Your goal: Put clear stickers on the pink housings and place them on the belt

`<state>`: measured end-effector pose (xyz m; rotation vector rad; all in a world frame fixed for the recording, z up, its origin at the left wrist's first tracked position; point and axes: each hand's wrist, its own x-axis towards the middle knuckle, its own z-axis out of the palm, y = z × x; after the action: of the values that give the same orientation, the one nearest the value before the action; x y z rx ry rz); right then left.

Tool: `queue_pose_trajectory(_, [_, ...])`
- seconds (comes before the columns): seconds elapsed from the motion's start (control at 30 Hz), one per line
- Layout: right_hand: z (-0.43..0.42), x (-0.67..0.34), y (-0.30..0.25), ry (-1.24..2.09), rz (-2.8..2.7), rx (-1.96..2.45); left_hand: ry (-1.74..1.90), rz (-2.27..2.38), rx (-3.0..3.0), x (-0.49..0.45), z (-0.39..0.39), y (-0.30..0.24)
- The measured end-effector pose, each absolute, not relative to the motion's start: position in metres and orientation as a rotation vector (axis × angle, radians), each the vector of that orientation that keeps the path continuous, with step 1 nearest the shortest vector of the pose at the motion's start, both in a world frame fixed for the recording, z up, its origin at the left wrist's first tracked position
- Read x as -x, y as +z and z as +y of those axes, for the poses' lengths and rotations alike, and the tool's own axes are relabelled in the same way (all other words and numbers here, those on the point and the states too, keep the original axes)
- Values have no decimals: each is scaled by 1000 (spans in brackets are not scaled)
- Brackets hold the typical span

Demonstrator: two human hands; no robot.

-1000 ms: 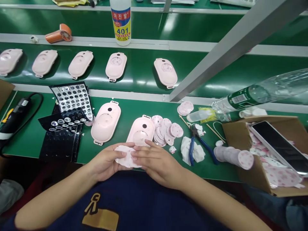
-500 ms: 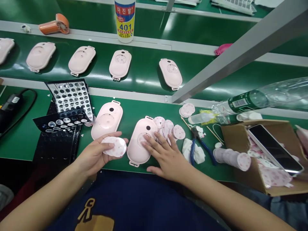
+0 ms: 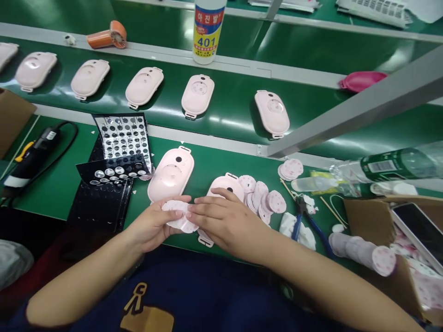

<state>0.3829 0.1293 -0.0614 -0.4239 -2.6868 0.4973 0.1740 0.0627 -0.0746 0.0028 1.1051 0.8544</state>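
My left hand (image 3: 152,226) is closed round a small stack of thin round stickers (image 3: 175,216), white with pink print, its thumb lying on top. At the right edge of that stack are the fingertips of my right hand (image 3: 228,223), fingers held together and the thumb hidden beneath. Under my right hand lies a pale pink oval case (image 3: 224,184), mostly covered. Just beyond my left hand, a second pink case (image 3: 171,173) rests on the green bench, with a black dot and a round recess. Loose round stickers (image 3: 261,196) are spread right of the covered case.
A black sheet of round dots (image 3: 121,138) stands folded at left. Several pink cases (image 3: 197,96) line the green belt behind, below a glue bottle (image 3: 207,34). Pliers (image 3: 301,216), a plastic bottle (image 3: 391,163) and a carton (image 3: 367,216) occupy the right. A metal post (image 3: 363,101) slants across.
My right hand has lifted from the pink case and moved left to the stickers in my left hand. The camera view has shifted left, so the surroundings appear further right.
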Motion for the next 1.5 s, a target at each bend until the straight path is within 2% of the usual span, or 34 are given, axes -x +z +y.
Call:
queue_pose_trajectory(0.07, [137, -377, -60, 660, -2701, 395, 840, 1106, 21, -167, 61, -75])
queue_pose_trajectory(0.23, [152, -365, -46, 535, -2736, 186, 881, 1100, 17, -156, 60, -77])
queue_pose_trajectory(0.37, [178, -354, -52, 668, -2650, 182, 956, 1200, -2, -145, 61, -77])
queue_pose_trajectory(0.5, [206, -331, -83, 361, -2611, 405, 1053, 1269, -29, -135, 61, -74])
queue_pose_trajectory(0.57, [215, -323, -95, 250, -2779, 297, 1026, 1247, -49, -133, 59, -72])
queue_pose_trajectory(0.7, [218, -326, -98, 239, -3015, 147, 963, 1166, -113, -136, 57, -72])
queue_pose_trajectory(1.03, [172, -323, -89, 318, -3008, 622, 921, 1138, -151, -149, 60, -74])
queue_pose_trajectory(1.23, [174, -343, -61, 500, -2659, 989, 1037, 1227, -108, -150, 60, -72])
queue_pose_trajectory(1.37, [151, -379, -40, 664, -2619, 1053, 975, 1195, -109, -156, 61, -66])
queue_pose_trajectory(1.43, [131, -399, -40, 681, -2680, 1289, 901, 1221, -148, -156, 61, -63])
queue_pose_trajectory(1.5, [111, -416, -48, 852, -2697, 1605, 822, 1260, -229, -154, 58, -61])
